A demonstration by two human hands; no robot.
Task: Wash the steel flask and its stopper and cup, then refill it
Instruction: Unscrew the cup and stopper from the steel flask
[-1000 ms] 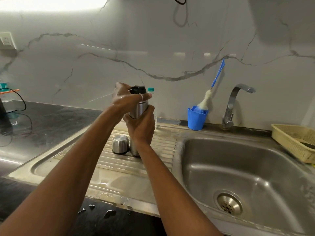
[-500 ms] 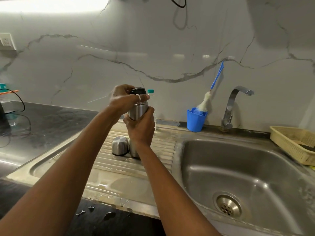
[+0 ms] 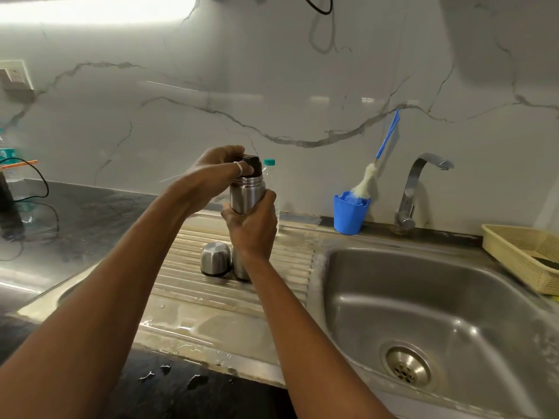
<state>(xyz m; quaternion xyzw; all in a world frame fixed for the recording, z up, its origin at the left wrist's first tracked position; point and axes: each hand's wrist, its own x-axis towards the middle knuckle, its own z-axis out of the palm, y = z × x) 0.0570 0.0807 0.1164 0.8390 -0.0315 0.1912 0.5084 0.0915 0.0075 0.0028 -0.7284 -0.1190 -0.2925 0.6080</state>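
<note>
The right hand (image 3: 252, 228) grips the upright steel flask (image 3: 245, 198); the left hand (image 3: 214, 173) grasps its black stopper (image 3: 254, 166); the inverted cup (image 3: 215, 259) stands just left.

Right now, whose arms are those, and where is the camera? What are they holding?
There is no machine here, just a person. The single camera sits on the person's head and looks down, so you see only their two arms, as if they were your own. The right hand grips the body of the flask, which seems to stand on the ribbed draining board. The left hand pinches the black stopper on top of the flask with its fingers. The flask's cup sits upside down beside it. To the right are the sink, a tap, a blue pot with a brush in it, and a yellow basket.
</note>
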